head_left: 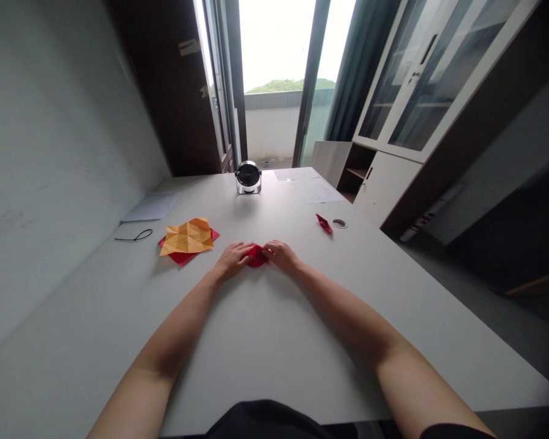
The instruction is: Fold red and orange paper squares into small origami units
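Note:
A small folded red paper (257, 256) lies on the white table (265, 329) ahead of me. My left hand (231, 260) presses on its left side with fingers curled over the edge. My right hand (281, 253) pinches its right side. Both hands meet over the paper, which is partly hidden under the fingers.
A creased orange sheet (187, 236) lies on a red sheet (182, 256) to the left, near a black cord (135, 236). A finished red fold (324, 224) sits by a cable hole (339, 224). A small fan (248, 177) and white papers (150, 207) lie farther back.

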`<state>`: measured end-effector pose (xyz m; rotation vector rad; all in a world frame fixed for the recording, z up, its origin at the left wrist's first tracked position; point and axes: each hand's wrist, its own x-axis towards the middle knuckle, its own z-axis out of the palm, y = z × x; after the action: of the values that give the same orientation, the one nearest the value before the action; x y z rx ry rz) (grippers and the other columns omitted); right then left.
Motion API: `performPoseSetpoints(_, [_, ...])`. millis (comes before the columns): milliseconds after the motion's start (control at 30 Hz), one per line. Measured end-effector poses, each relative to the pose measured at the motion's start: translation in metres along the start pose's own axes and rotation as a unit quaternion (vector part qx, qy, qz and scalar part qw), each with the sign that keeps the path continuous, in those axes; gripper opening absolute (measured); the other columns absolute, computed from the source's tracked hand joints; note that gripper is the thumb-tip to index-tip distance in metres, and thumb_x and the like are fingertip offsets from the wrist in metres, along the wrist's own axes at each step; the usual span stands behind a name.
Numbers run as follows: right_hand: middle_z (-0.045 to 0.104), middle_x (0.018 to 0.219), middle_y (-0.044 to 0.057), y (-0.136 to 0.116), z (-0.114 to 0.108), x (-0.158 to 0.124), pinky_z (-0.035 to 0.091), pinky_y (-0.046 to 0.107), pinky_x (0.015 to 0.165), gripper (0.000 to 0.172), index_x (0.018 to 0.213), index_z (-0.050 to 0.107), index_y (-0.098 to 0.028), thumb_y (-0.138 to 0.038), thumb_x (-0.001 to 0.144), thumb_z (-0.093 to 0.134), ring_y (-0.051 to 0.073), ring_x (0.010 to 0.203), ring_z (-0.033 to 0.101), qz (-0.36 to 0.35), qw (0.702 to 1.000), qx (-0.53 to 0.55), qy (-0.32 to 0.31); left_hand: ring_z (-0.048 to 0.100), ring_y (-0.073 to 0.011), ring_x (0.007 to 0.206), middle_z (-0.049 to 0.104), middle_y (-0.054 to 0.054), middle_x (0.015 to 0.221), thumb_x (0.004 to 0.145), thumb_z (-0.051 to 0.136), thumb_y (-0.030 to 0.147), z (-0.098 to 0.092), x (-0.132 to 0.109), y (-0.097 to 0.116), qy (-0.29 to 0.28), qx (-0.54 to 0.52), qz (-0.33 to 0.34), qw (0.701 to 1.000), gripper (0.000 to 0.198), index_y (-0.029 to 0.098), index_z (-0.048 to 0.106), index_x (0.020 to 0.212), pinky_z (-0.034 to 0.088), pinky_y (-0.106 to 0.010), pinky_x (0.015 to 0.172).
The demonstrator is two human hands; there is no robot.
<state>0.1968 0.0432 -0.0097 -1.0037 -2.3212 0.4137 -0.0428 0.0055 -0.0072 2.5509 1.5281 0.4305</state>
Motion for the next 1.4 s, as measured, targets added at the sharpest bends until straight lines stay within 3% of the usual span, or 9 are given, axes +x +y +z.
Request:
performPoseSetpoints(167, [0.068,0.083,0.002,-0.001,0.000,0.001,0.042,0.025,0.080,0.015,0.087,0.071,-0.021,-0.023,0.093,0.057,0.015,0.085,0.058,0.005,1.000,-0.008,0.004,0.046,-0.0231,0.134,0.057,0.001,0.141,0.097,0.041,0.037,-0.001,0.002,0.000,0.029,-0.047,0.017,0.998,0.043,0.029,0.057,0.136,0.036,-0.041,0.113])
performPoseSetpoints(367, [0.069,0.083,0.001,-0.005,-0.002,0.002,0.041,0.023,0.075,0.014,0.088,0.072,-0.021,-0.023,0.090,0.058,0.014,0.079,0.058,0.048,0.999,-0.018,0.019,0.060,-0.0216,0.112,0.072,-0.002,0.112,0.094,0.048,0.030,0.000,0.002,-0.001,0.089,-0.099,-0.026,0.991,0.030,0.026,0.071,0.112,0.045,-0.036,0.101])
performPoseSetpoints(500, [0.070,0.085,0.000,-0.008,-0.003,0.001,0.039,0.022,0.070,0.013,0.090,0.071,-0.022,-0.025,0.090,0.058,0.013,0.074,0.058,0.074,0.997,-0.013,0.013,0.061,-0.0225,0.099,0.072,-0.004,0.101,0.089,0.055,0.027,0.001,0.002,0.000,0.112,-0.088,-0.053,0.988,0.027,0.025,0.070,0.111,0.048,-0.037,0.093])
performPoseSetpoints(833, [0.067,0.094,0.004,-0.016,-0.001,0.005,0.038,0.026,0.076,0.021,0.100,0.069,-0.024,-0.041,0.094,0.057,0.017,0.085,0.059,0.130,0.983,-0.128,-0.009,0.055,-0.0246,0.114,0.064,-0.006,0.123,0.084,0.058,0.017,0.004,0.002,0.003,0.118,-0.051,-0.042,0.991,0.065,0.026,0.043,0.146,0.045,-0.042,0.103])
performPoseSetpoints(1067, [0.067,0.098,0.008,-0.019,0.001,0.003,0.038,0.029,0.083,0.024,0.102,0.067,-0.022,-0.043,0.094,0.057,0.021,0.094,0.060,0.137,0.977,-0.166,0.001,0.031,-0.0234,0.144,0.039,0.000,0.155,0.086,0.044,0.006,0.008,0.005,0.002,0.074,0.014,0.019,0.997,0.059,0.030,0.052,0.138,0.033,-0.045,0.117])
performPoseSetpoints(1233, [0.068,0.100,0.009,-0.021,0.001,0.003,0.039,0.030,0.084,0.025,0.101,0.067,-0.022,-0.043,0.094,0.058,0.022,0.095,0.061,0.134,0.977,-0.164,0.003,0.019,-0.0203,0.150,0.027,0.001,0.161,0.082,0.042,0.002,0.006,0.005,0.006,0.066,0.016,0.029,0.997,0.073,0.027,0.036,0.150,0.027,-0.043,0.122])
performPoseSetpoints(1300, [0.067,0.100,0.009,-0.021,0.001,0.003,0.039,0.030,0.084,0.024,0.102,0.067,-0.022,-0.043,0.094,0.058,0.022,0.095,0.061,0.136,0.977,-0.164,0.002,0.018,-0.0195,0.150,0.025,0.001,0.162,0.081,0.042,0.002,0.005,0.005,0.007,0.071,0.012,0.034,0.997,0.077,0.028,0.031,0.153,0.026,-0.043,0.122])
performPoseSetpoints(1400, [0.067,0.100,0.009,-0.020,0.001,0.003,0.038,0.030,0.084,0.024,0.103,0.067,-0.022,-0.042,0.094,0.057,0.022,0.094,0.060,0.134,0.977,-0.163,0.001,0.021,-0.0206,0.149,0.035,0.003,0.157,0.086,0.040,0.004,0.008,0.006,0.004,0.046,0.017,0.051,0.997,0.066,0.033,0.045,0.145,0.028,-0.045,0.121])
